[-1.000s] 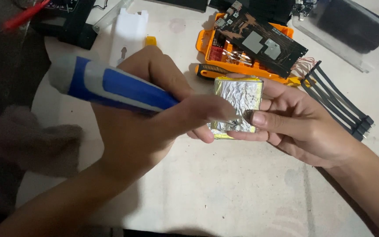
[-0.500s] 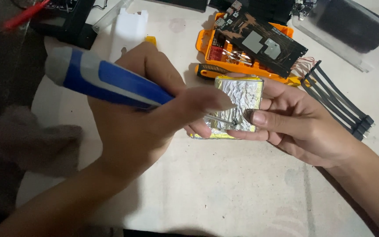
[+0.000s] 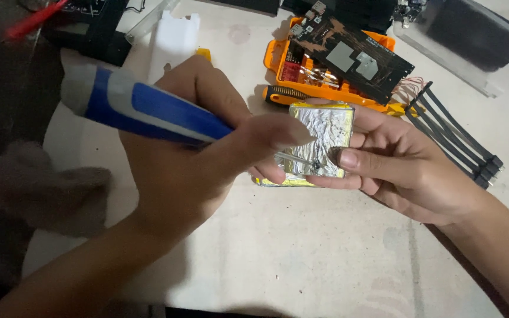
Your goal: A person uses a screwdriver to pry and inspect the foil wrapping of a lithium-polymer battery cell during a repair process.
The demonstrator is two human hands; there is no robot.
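My left hand [image 3: 189,159] grips a tool with a thick blue and white handle [image 3: 136,109]. Its thin metal tip [image 3: 298,160] rests on a flat silver foil-wrapped pack [image 3: 325,132] with yellow edging. My right hand [image 3: 407,171] holds that pack from the right and underneath, thumb pressed on its lower edge beside the tool's tip. The pack lies just above the white tabletop [image 3: 301,253], near its middle.
An orange tray [image 3: 278,59] behind the pack carries a dark circuit board [image 3: 351,56] and a small orange-handled screwdriver [image 3: 287,94]. Black cables with connectors [image 3: 460,138] lie at right. A clear plastic box [image 3: 472,44] sits far right, a black device [image 3: 89,26] far left.
The blue-handled tool's rear end has lifted and swung slightly left while its tip stays on the foil pack. My right hand keeps holding the pack in place.
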